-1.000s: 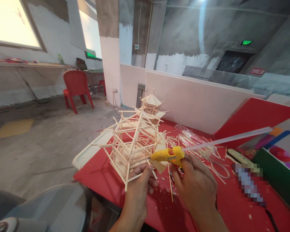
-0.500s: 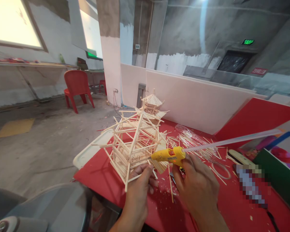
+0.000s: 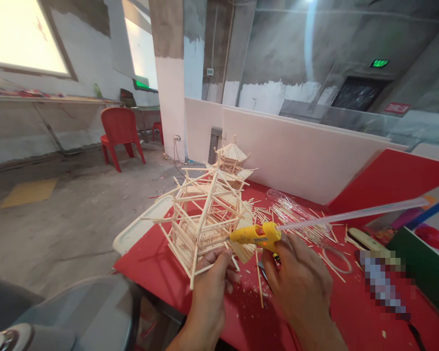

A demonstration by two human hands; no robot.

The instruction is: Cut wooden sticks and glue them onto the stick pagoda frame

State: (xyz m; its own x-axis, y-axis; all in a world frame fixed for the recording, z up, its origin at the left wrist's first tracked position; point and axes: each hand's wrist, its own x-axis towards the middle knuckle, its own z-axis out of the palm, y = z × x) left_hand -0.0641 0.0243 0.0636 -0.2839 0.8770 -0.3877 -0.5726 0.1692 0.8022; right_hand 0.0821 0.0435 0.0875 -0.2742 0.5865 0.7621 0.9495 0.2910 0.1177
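Observation:
My left hand [image 3: 210, 285] grips the near lower edge of a tilted stick-built pavilion frame [image 3: 201, 219] and holds it over the red table [image 3: 161, 273]. My right hand [image 3: 300, 285] is closed round a yellow glue gun [image 3: 256, 234]. A long clear glue stick [image 3: 351, 213] juts from the gun's back toward the right. The gun's nozzle touches the frame's right side, just above my left fingers. A smaller finished stick pavilion [image 3: 231, 158] stands behind the frame.
Loose sticks [image 3: 296, 219] and a clear plastic bag [image 3: 289, 202] lie scattered on the table beyond my right hand. A white tray [image 3: 135, 229] sits at the table's left edge. A red chair [image 3: 120, 129] stands on the concrete floor at left. White boards line the table's back.
Nothing has visibly changed apart from a slight shift of the camera; both hands, the gun and the frame keep their positions.

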